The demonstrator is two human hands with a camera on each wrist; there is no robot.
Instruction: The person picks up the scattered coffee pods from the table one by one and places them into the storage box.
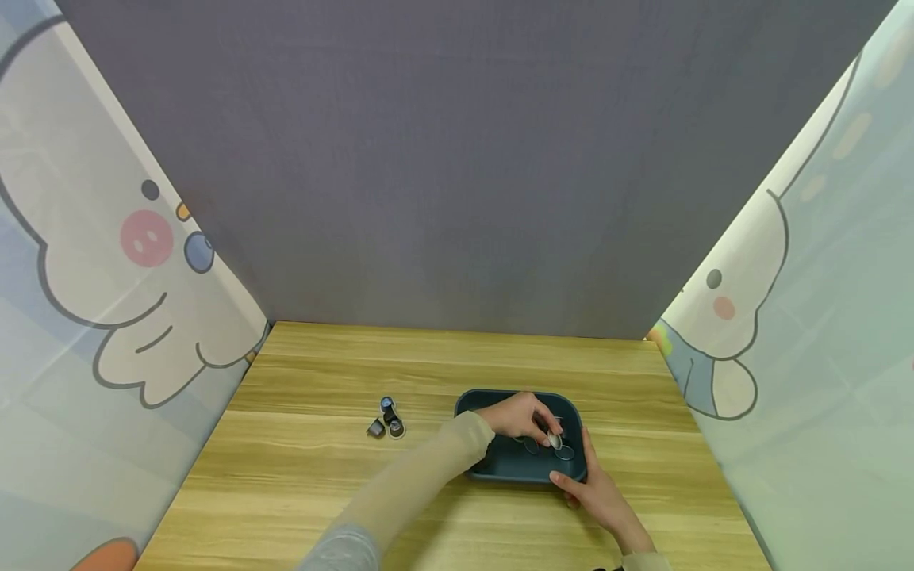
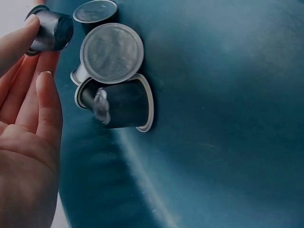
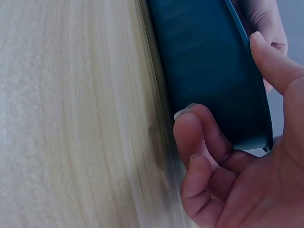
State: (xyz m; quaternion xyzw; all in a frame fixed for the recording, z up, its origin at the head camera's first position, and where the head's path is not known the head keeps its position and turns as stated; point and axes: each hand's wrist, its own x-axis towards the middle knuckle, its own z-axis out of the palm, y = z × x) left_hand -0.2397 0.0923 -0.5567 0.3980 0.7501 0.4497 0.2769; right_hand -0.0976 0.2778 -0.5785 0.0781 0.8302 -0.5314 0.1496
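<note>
My left hand [image 1: 516, 415] reaches into a dark blue plastic bin [image 1: 510, 478]. Its thumb and fingers pinch a small dark coffee capsule [image 2: 53, 31], whose pale lid faces up to the right in the head view. Beneath it, several more capsules lie in the bin; the left wrist view shows one with a round grey lid [image 2: 112, 53] and a dark one on its side [image 2: 124, 104]. At the bin's near right corner my right hand [image 1: 598, 490] grips the wall, thumb at the rim and fingers [image 3: 190, 135] curled against the outside.
To the left of the bin, several dark coffee capsules [image 1: 396, 429] lie in a loose group on the wooden table [image 1: 307, 484]. A grey panel [image 1: 457, 198] stands along the back edge. Cartoon-printed sheets [image 1: 785, 381] close off both sides.
</note>
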